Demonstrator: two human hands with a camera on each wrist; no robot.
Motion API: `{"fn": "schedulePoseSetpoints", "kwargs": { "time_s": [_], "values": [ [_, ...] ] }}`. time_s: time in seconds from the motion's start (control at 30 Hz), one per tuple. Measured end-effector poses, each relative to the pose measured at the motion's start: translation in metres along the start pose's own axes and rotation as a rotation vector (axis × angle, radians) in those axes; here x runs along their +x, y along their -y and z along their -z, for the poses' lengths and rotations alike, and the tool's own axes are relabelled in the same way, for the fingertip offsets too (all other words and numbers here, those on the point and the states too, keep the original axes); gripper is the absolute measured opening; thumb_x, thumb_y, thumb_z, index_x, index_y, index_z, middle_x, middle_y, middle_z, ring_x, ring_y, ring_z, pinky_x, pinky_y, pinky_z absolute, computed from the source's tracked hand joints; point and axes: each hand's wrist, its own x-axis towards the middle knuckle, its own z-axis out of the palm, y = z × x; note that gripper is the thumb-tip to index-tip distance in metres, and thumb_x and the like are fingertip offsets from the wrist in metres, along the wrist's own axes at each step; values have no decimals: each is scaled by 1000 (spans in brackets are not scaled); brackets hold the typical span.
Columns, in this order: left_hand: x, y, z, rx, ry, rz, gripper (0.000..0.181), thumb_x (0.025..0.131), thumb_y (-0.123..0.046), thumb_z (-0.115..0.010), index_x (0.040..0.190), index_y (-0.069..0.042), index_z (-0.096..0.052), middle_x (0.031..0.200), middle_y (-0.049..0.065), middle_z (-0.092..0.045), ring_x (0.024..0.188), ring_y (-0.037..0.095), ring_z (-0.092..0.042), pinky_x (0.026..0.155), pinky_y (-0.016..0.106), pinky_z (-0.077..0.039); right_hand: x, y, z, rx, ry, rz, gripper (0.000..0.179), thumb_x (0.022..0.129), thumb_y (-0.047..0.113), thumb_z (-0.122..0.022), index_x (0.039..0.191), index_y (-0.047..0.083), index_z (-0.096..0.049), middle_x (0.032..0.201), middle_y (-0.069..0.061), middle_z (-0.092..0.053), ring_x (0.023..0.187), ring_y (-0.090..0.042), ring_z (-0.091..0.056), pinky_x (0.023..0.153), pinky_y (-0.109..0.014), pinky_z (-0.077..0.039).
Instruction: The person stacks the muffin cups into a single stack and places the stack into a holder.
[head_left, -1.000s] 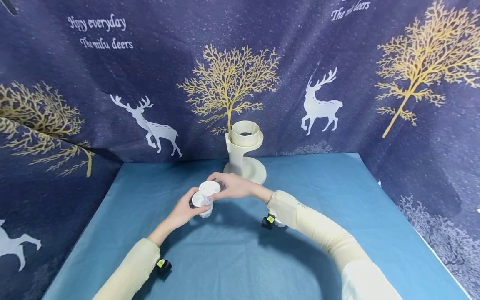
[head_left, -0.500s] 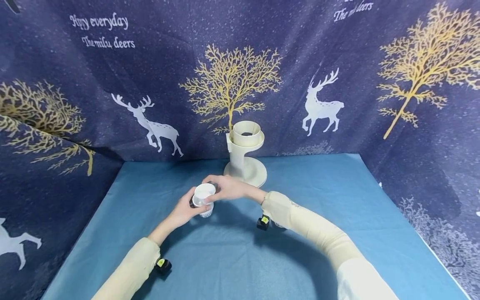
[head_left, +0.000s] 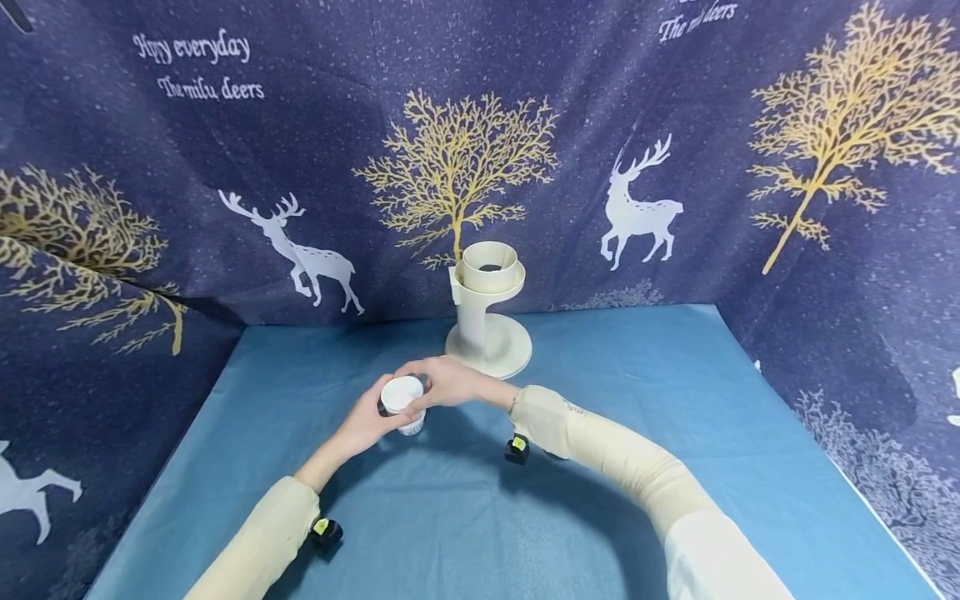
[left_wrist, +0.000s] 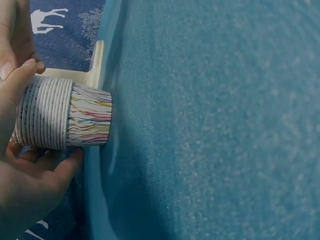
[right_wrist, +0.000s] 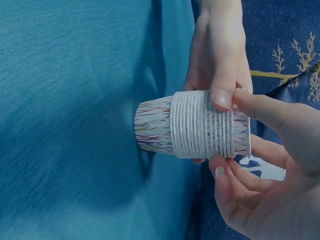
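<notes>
A stack of paper cups (head_left: pixel 412 427), white with wavy coloured lines, is held over the blue cloth near the table's middle. My left hand (head_left: pixel 365 422) grips the stack, its thumb along one side and its fingers round the other. At the open end, my right hand (head_left: pixel 448 382) pinches the rim region of the top paper cup (right_wrist: pixel 242 129) between thumb and fingers. That cup sits partly inside the stack, a band of its patterned wall showing beyond the packed rims. In the left wrist view the stack's narrow patterned base (left_wrist: pixel 91 117) points away from the hands.
Behind the hands stands a cream stand (head_left: pixel 472 321) with a round base and a raised ring bearing a cream cylinder (head_left: pixel 489 268). Dark blue curtains (head_left: pixel 300 142) printed with deer and trees hang round the cloth-covered table (head_left: pixel 450 525). Each wrist carries a small black camera (head_left: pixel 517 448).
My right hand has moved left and slightly down, bringing the top cup from beside the stack's mouth over it and partly into it. My left hand has stayed in place round the stack.
</notes>
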Motion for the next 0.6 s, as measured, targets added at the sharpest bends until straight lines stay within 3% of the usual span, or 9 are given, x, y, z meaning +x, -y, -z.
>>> {"fn": "schedulePoseSetpoints", "kwargs": {
  "time_s": [0.23, 0.43, 0.6],
  "values": [
    [0, 0, 1, 58, -10, 28, 61, 77, -31, -73, 127, -10, -46, 115, 13, -56, 99, 23, -55, 76, 27, -47, 1, -1, -5, -35, -30, -19, 47, 76, 37, -73, 118, 21, -59, 105, 5, -65, 69, -4, -55, 64, -16, -44],
    [0, 1, 1, 83, -17, 29, 60, 75, -26, -76, 125, -9, -47, 113, 13, -57, 96, 21, -56, 76, 28, -47, 2, 0, -8, -79, -27, -84, 55, 74, 43, -72, 122, 20, -57, 109, 4, -65, 68, -4, -56, 64, -15, -44],
    [0, 2, 1, 110, -16, 21, 60, 75, -23, -75, 126, -7, -47, 114, 15, -57, 99, 25, -56, 78, 33, -47, -1, 8, -7, -115, -21, -128, 60, 74, 43, -72, 126, 19, -55, 116, 2, -63, 89, -10, -60, 73, -20, -45]
  ]
}}
